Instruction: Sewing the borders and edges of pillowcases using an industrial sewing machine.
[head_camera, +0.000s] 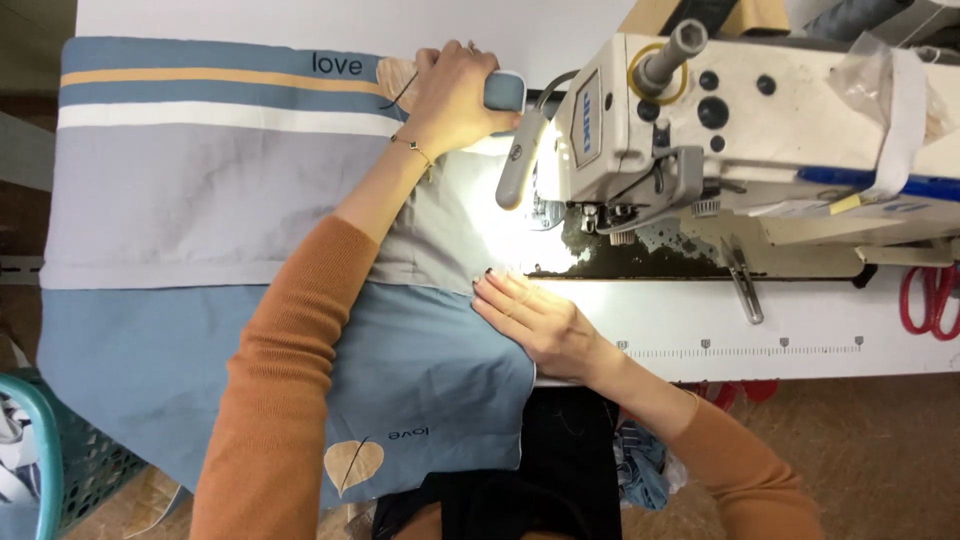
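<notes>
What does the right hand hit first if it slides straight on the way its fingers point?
The right hand lies flat on the blue-grey fabric, fingers pointing up-left. That way looks free: only more fabric, then probably the left forearm crossing above, though depth is unclear.

Matt cotton-like cloth beside glossy enamelled metal and smooth laminate.

The fabric panel (200, 200) is woven cloth, matt and soft-looking, in blue, grey, white and tan bands with faint creases. The sewing machine (760, 110) has a cream painted metal body, slightly glossy and scuffed, with black plastic knobs and a bare metal shaft on top; its lever (517, 165) looks like smooth grey plastic. The desk (780, 330) is smooth white laminate, bright under the lamp. The sleeves (270, 400) are fine ribbed orange knit, matt. The scissors (932, 300) have shiny red plastic handles. The basket (50, 460) is teal plastic lattice.
</notes>
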